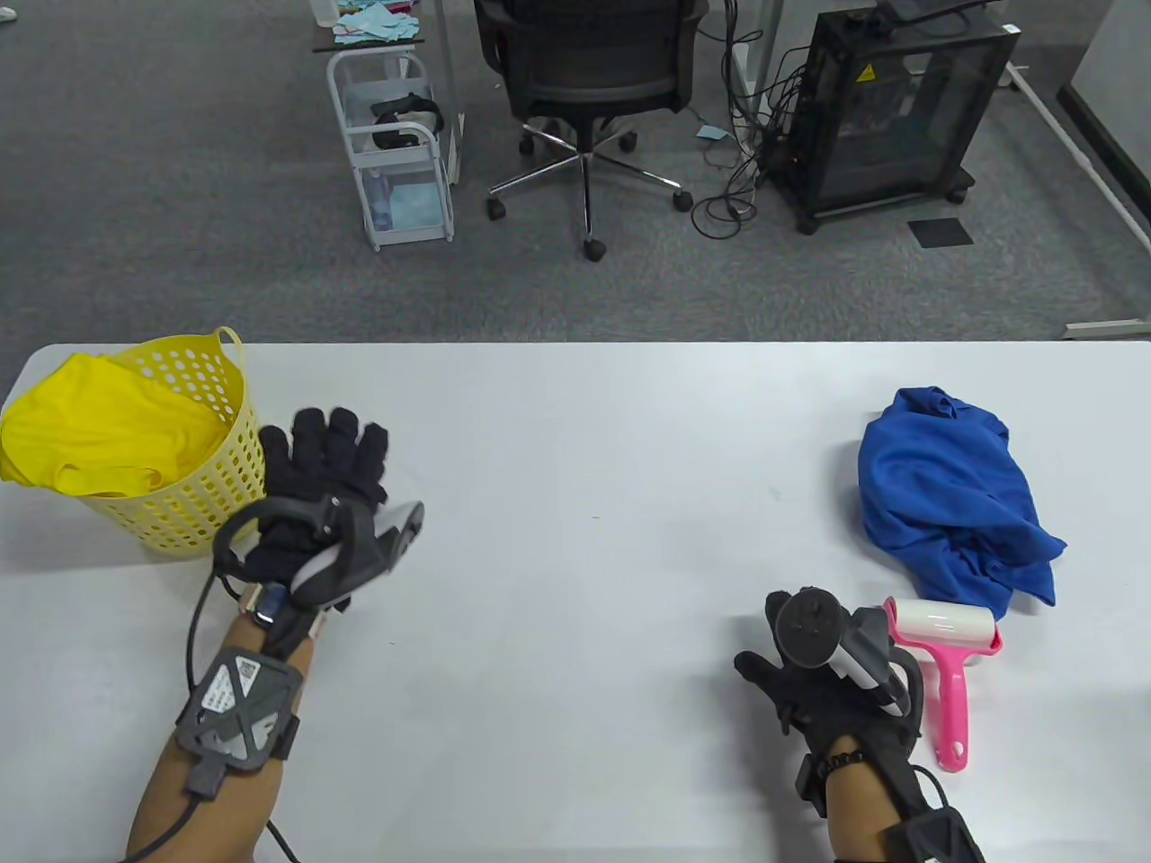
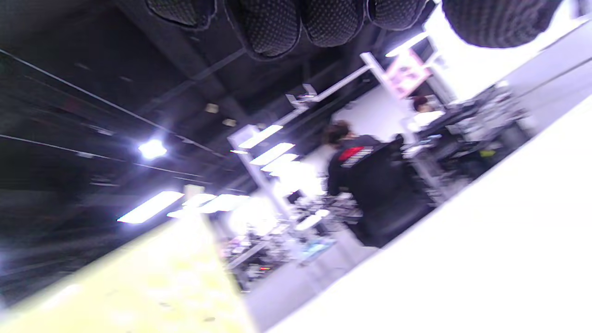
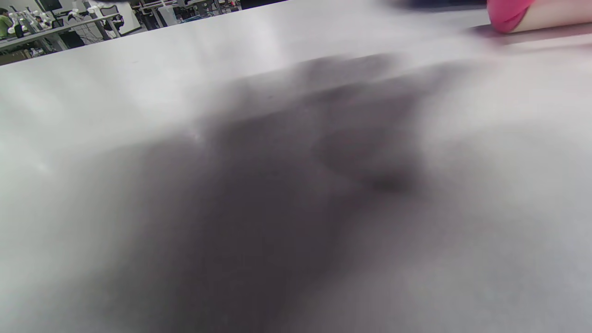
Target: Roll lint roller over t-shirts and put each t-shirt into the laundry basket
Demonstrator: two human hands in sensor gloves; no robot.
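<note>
Nearest the tabletop's front edge, the right hand lies low at the right, palm down, fingers loosely spread and holding nothing. Just beside it, apart from the glove, the pink lint roller lies flat, handle toward the front edge, white roll toward the far one. Past the roll, the crumpled blue t-shirt sits near the right edge. On the left, the left hand is open, fingers straight and together, empty, just beside the yellow laundry basket at the far left corner; a yellow t-shirt fills the basket and drapes over its rim. Nothing lies between the hands on the white tabletop. Beyond the far edge stand a white trolley, an office chair and a black cabinet trailing cables.

The right wrist view shows only blurred surface, a shadow and a pink end of the roller. The left wrist view, tilted, shows dotted fingertips, a yellow blur and a person seated at distant desks, unseen from above
</note>
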